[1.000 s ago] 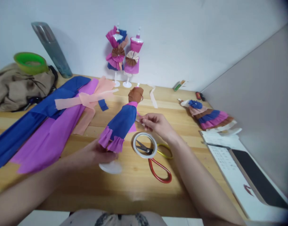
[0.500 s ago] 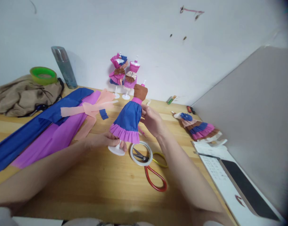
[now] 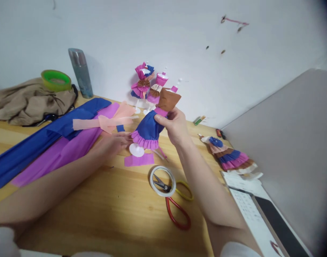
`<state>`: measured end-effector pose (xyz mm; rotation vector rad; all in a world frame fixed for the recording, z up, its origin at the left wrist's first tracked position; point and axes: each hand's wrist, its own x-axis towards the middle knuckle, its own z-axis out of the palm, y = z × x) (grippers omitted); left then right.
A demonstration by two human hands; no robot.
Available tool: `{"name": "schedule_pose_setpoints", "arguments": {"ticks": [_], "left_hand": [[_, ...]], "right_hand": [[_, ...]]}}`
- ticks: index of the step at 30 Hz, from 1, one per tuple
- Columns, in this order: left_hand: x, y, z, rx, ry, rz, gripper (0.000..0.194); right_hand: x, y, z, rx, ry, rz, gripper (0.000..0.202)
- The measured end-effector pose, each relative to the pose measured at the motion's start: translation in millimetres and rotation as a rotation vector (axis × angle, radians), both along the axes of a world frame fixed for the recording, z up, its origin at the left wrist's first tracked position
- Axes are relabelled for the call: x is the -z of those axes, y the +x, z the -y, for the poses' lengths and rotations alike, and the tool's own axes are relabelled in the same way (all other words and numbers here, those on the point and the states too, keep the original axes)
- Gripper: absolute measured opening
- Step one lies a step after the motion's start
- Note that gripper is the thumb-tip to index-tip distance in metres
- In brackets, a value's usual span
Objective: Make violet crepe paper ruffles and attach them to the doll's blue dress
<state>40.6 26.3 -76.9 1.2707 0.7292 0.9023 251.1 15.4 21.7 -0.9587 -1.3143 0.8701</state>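
Observation:
My right hand [image 3: 176, 126] grips a miniature dress form [image 3: 149, 125] at the waist, thumb in front. It is tilted and dressed in crepe paper: brown top, pink waistband, blue skirt and pleated pink hem. Its round white base [image 3: 137, 150] shows below the hem. Beside the hem on the left is my left hand [image 3: 117, 141], fingers stretched out; whether they touch the paper is unclear. Under the form lies a pink paper strip [image 3: 139, 160]. Nearer me, a roll of white tape [image 3: 152, 178] lies over scissors [image 3: 189, 223] with one red and one yellow handle loop.
Blue [image 3: 21, 155], purple [image 3: 56, 157] and peach crepe paper [image 3: 85, 124] spread across the left. Two dressed forms [image 3: 143, 84] stand by the wall. A bottle [image 3: 81, 76], green tape roll [image 3: 56, 85] and brown cloth [image 3: 26, 101] are back left; another paper dress [image 3: 231, 157] lies right.
My right hand now grips the form's waist, and the form is raised and tilted further right. My left hand has let go of the base and moved up beside the hem.

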Motion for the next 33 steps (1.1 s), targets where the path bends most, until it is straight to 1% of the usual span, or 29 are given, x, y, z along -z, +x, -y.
{"name": "schedule_pose_setpoints", "arguments": {"ticks": [2,4,5,7,8,9,10,12,15,17,19,21,23,26,28,30,33], "left_hand": [[0.0,-3.8,-5.2,-0.105,0.017,0.009,0.042],[-7.0,-2.9,-8.9,-0.141,0.064,0.011,0.052],[-13.1,-0.4,-10.7,-0.130,0.099,0.010,0.061],[-28.8,8.0,-15.8,-0.082,0.248,-0.074,0.080],[-37.1,13.2,-19.0,-0.074,0.322,-0.115,0.085],[-45.0,18.3,-22.6,-0.075,0.380,-0.129,0.086],[-51.9,23.2,-26.2,-0.034,0.413,-0.141,0.082],[-61.5,30.6,-32.3,-0.042,0.420,-0.160,0.074],[-66.0,34.8,-36.3,-0.023,0.380,-0.087,0.072],[-66.4,34.5,-35.8,0.003,0.377,-0.051,0.075],[-68.7,34.5,-34.6,-0.001,0.424,-0.101,0.072],[-74.9,36.9,-34.0,-0.010,0.497,-0.163,0.063],[-84.7,41.8,-34.2,-0.013,0.546,-0.188,0.051],[-100.5,49.1,-34.0,0.000,0.530,-0.198,0.034],[-108.2,50.7,-32.1,0.007,0.493,-0.165,0.031],[-112.3,49.3,-29.1,-0.026,0.426,-0.120,0.034],[-112.9,45.6,-25.1,-0.098,0.312,-0.088,0.037]], "right_hand": [[3.8,-2.9,-5.9,0.014,0.051,0.073,0.037],[9.4,-7.4,-11.0,0.001,0.066,0.140,0.035],[12.3,-10.1,-12.9,-0.012,0.066,0.168,0.035],[16.1,-15.6,-15.1,-0.047,0.062,0.205,0.034],[16.6,-17.8,-15.2,-0.064,0.063,0.215,0.035],[16.1,-19.2,-14.7,-0.081,0.067,0.230,0.036],[14.6,-19.5,-13.6,-0.102,0.073,0.253,0.037],[10.4,-16.4,-10.1,-0.159,0.087,0.313,0.042],[9.4,-3.2,-3.1,-0.214,0.085,0.317,0.054],[17.0,7.5,1.4,-0.182,0.023,0.249,0.058],[30.2,15.4,5.5,-0.138,-0.091,0.190,0.059],[45.1,18.2,9.3,-0.134,-0.186,0.131,0.054],[58.0,17.1,12.7,-0.151,-0.246,0.064,0.048],[72.0,16.1,15.3,-0.142,-0.306,-0.038,0.042],[79.5,19.2,14.8,-0.096,-0.382,-0.154,0.037],[85.7,24.0,13.1,-0.060,-0.483,-0.268,0.030],[89.5,28.7,10.7,-0.115,-0.626,-0.396,0.016]]}}
